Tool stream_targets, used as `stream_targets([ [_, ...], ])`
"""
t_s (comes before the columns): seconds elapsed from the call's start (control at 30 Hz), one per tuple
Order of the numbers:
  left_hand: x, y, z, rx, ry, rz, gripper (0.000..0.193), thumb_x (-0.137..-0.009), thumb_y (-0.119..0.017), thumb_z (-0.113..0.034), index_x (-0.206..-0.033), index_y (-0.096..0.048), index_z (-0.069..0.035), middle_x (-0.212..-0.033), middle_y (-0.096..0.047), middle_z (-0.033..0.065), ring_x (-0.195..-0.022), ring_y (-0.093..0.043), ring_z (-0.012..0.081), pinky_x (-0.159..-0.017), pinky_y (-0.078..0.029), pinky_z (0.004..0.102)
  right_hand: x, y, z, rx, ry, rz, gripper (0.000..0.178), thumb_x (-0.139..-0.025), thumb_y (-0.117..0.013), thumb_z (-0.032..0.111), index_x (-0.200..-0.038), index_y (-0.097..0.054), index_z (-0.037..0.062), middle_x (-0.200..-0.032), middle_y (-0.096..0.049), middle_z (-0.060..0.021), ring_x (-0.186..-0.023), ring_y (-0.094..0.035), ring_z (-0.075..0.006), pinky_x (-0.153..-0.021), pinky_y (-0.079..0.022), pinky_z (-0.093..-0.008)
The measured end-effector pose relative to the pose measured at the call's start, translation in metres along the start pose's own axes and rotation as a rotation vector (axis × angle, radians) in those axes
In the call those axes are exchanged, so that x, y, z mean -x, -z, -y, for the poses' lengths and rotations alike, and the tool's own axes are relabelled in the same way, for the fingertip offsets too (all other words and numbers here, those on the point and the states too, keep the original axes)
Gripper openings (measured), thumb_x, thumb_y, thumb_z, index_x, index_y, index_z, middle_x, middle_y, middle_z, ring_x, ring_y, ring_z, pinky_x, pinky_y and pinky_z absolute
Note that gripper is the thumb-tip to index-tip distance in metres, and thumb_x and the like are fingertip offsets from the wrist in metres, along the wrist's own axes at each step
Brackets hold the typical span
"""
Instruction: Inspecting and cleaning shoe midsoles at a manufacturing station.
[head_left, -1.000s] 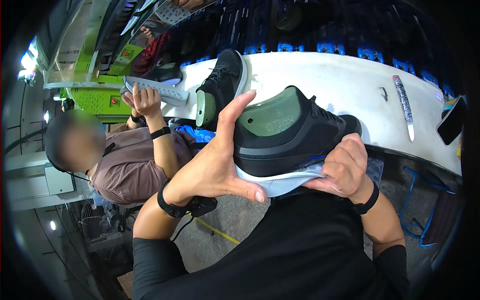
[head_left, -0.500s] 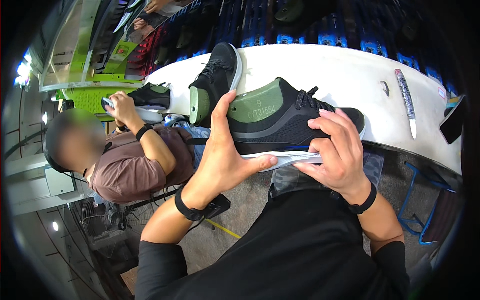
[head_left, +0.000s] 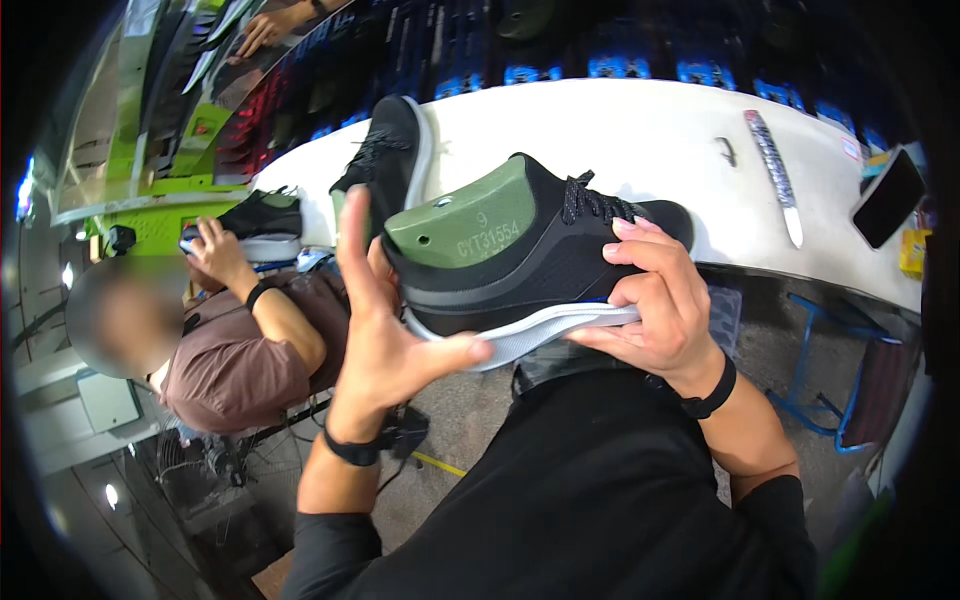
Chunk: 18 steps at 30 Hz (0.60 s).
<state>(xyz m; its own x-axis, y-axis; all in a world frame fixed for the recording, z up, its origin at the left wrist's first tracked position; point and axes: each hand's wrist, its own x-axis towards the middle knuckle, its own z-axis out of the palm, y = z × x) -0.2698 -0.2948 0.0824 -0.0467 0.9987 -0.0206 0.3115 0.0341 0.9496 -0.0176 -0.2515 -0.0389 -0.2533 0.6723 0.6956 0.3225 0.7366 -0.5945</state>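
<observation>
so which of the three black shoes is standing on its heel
The black lace-up shoe propped toe-up on the white table, behind the left hand; nobody holds it.
</observation>
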Motion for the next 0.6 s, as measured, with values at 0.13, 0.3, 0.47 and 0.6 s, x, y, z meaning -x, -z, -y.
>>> stream_targets([
  [0.13,-0.001,0.014,0.0,-0.081,0.073,0.264,0.152,-0.065,-0.108,-0.029,-0.173,-0.004,-0.003,-0.159,-0.047,0.0218,-0.147,-0.052,0.0322,-0.122,-0.045,0.0477,0.005,0.027,-0.008,-0.121,-0.167,0.125,0.081,-0.066,-0.102,0.043,-0.122,-0.057,0.0055,-0.144,-0.059,-0.0209,-0.135,-0.06,-0.0428,-0.114,-0.052,-0.0502],
  [0.3,0.015,0.004,-0.007,-0.024,0.193,0.201,0.129,-0.07,-0.105,-0.026,-0.165,-0.022,0.002,-0.157,-0.049,0.0232,-0.142,-0.057,0.0321,-0.118,-0.049,0.046,-0.012,0.028,-0.02,-0.061,-0.2,0.254,0.126,-0.062,-0.091,0.075,-0.156,-0.048,0.0045,-0.147,-0.059,-0.0213,-0.129,-0.062,-0.0411,-0.109,-0.051,-0.0511],
  [0.47,0.02,-0.004,-0.006,-0.041,0.147,0.137,0.117,-0.075,-0.102,-0.02,-0.161,-0.026,0.003,-0.154,-0.05,0.0252,-0.141,-0.058,0.0341,-0.117,-0.05,0.0475,-0.02,0.021,-0.015,-0.049,-0.251,0.215,0.114,-0.06,-0.091,0.077,-0.144,-0.062,0.0055,-0.133,-0.066,-0.0152,-0.119,-0.067,-0.0376,-0.101,-0.053,-0.0489],
  [0.6,0.012,-0.002,-0.012,-0.044,0.116,0.185,0.118,-0.076,-0.101,-0.019,-0.162,-0.024,0.002,-0.155,-0.05,0.0238,-0.141,-0.058,0.033,-0.117,-0.05,0.0468,-0.01,0.013,-0.03,-0.105,-0.177,-0.043,0.096,-0.066,-0.096,0.06,-0.136,-0.07,-0.0011,-0.121,-0.077,-0.0206,-0.101,-0.075,-0.0401,-0.092,-0.059,-0.0429],
])
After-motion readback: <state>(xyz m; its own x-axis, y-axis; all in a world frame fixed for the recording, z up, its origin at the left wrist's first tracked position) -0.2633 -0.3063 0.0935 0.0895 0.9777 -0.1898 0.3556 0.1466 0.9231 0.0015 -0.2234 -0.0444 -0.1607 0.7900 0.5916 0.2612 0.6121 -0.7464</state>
